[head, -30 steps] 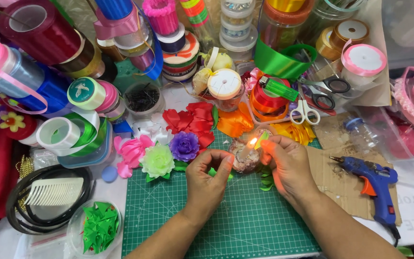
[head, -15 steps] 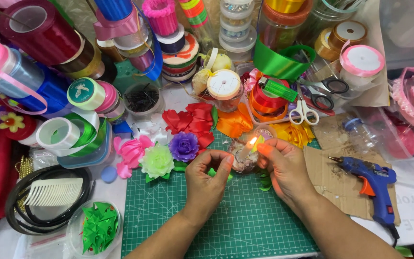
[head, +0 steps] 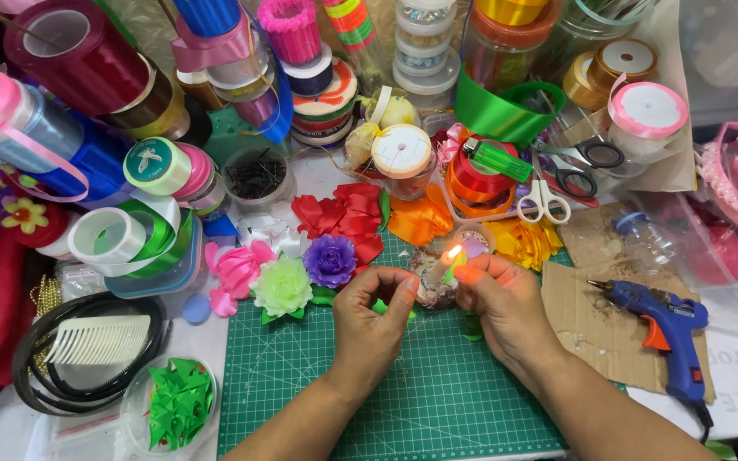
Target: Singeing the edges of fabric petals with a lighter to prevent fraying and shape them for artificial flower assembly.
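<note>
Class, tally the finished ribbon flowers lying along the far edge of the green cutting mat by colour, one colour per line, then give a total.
Pink flower: 1
Pale green flower: 1
Purple flower: 1
Red flower: 1
Orange flower: 1
Yellow flower: 1
Total: 6

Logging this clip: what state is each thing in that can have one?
Candle: lit, flame up.
Green ribbon piece: pinched in right hand, beside the flame.
Left hand: curled, fingertips pinched; contents hidden.
Glue gun: lying on cardboard, untouched.
White scissors: closed, lying flat.
Lighter: lying on ribbon rolls, unlit.
</note>
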